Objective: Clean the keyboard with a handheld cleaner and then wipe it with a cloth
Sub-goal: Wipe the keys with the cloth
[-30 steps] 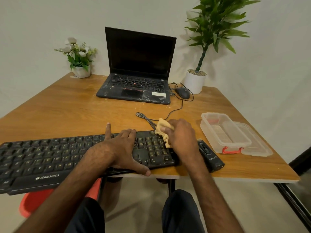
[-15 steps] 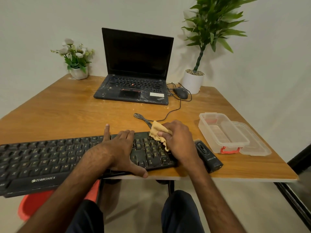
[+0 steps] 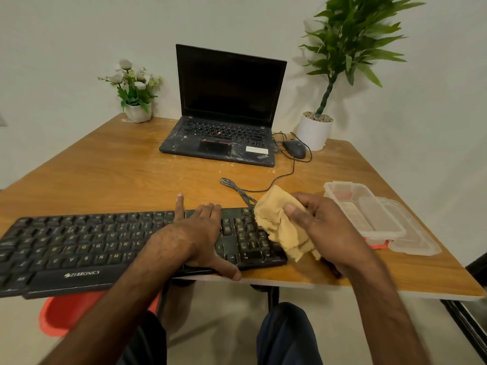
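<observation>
A black Zebronics keyboard (image 3: pixel 79 248) lies along the near edge of the wooden table (image 3: pixel 118 175), its left end sticking out past the edge. My left hand (image 3: pixel 200 235) rests flat on its right half, fingers straight, thumb at the front edge. My right hand (image 3: pixel 321 227) grips a crumpled tan cloth (image 3: pixel 282 227) at the keyboard's right end, over the number keys. The black handheld cleaner is hidden under my right hand and wrist.
A black laptop (image 3: pixel 226 119) stands open at the back, with a mouse (image 3: pixel 294 148) and its cable beside it. A clear plastic box (image 3: pixel 366 212) and lid (image 3: pixel 419 241) lie to the right. Two potted plants (image 3: pixel 316 130) (image 3: pixel 137 109) stand at the back corners. A red stool (image 3: pixel 60 314) sits below.
My right hand has lifted and turned with the cloth, drawing it toward the keyboard's right end. The cleaner beside the keyboard is now covered. My left hand stays put.
</observation>
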`<state>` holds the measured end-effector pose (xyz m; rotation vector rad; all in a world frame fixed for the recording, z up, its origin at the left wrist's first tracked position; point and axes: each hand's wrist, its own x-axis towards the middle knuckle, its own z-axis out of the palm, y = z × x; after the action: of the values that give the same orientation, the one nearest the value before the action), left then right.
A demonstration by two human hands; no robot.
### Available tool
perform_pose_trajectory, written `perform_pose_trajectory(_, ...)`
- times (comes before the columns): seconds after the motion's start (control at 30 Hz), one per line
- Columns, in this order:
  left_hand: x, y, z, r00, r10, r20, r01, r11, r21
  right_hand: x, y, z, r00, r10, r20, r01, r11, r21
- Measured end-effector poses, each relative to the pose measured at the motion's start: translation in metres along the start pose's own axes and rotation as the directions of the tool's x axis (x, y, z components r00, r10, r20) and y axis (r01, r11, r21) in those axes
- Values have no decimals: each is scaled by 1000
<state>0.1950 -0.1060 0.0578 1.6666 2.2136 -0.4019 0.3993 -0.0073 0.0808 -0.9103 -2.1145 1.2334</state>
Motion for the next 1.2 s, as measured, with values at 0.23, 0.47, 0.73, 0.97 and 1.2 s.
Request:
perform_pose_trajectory(0.23,1,1,1,1000,-11,-11,11,1000,0,19,5,43,997,-57,-48,12,761,-649)
perform_pose_trajectory(0.47,4,-6,10,995,-30,-96,33,999,39,-14,8,52,995,-67,70,97,703,-705)
perform_pose_trajectory(0.73,7,-7,13,983,15,-183,-8,999,40,-41,30,65,909,-401,113,353,598,-719)
perform_pose_trajectory(0.97,4,-36,22,981,50,-185,-58,998,-39,-12,38,70,942,-326,-87,157,650,-743)
perform_pose_trajectory(1.2,0,-48,23,983,38,-180,-45,998,-32,-23,25,101,894,-439,91,365,593,-717)
